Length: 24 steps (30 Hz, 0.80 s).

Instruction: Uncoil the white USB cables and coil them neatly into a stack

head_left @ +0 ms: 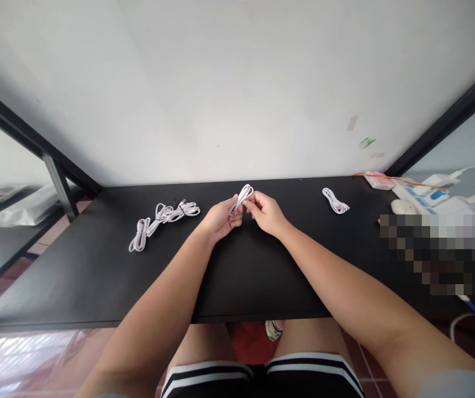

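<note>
A white cable (243, 195), folded into a narrow looped bundle, is held above the middle of the black table (258, 276). My left hand (222, 218) is closed around its lower part, thumb against the loops. From the other side, my right hand (265, 211) pinches the bundle with thumb and forefinger. Several more white cable bundles (163, 218) lie to the left of my hands, some touching, at least one with a dark tie. Another bundled white cable (336, 200) rests alone on the right. The ends of the held cable are hidden by my fingers.
A white mouse (404, 207), a pink and white box (379, 180) and a white power strip (415, 194) with plugs and wires occupy the table's right end. Part of that area is pixelated. Behind the table stands a white wall; black metal posts rise at both sides.
</note>
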Each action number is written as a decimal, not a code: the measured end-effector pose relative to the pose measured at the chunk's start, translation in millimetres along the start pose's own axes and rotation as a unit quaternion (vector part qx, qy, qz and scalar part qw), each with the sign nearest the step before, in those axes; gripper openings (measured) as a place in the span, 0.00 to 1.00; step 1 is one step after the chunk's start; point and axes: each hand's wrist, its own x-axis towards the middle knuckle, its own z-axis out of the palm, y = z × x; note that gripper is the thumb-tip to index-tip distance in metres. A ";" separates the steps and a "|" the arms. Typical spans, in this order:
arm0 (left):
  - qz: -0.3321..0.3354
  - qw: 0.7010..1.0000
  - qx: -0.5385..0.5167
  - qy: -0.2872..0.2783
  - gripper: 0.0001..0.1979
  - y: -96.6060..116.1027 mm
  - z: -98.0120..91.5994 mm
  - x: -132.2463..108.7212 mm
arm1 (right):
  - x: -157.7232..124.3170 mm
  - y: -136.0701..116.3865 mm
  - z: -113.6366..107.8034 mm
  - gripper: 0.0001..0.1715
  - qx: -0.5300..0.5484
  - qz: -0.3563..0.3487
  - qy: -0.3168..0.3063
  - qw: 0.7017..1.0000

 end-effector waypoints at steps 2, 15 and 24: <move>-0.009 1.000 -0.018 -0.008 0.14 1.0 1.8 -1.4 | -0.8 -2.8 0.0 0.15 0.007 -0.009 0.006 1.000; -0.025 0.999 -0.034 -0.019 0.16 2.2 1.0 -2.6 | -0.8 -2.0 1.1 0.18 -0.009 0.001 0.021 1.000; -0.027 0.999 0.011 -0.031 0.22 -0.7 2.4 -2.8 | -2.4 -7.0 -0.6 0.19 0.025 0.033 0.001 0.999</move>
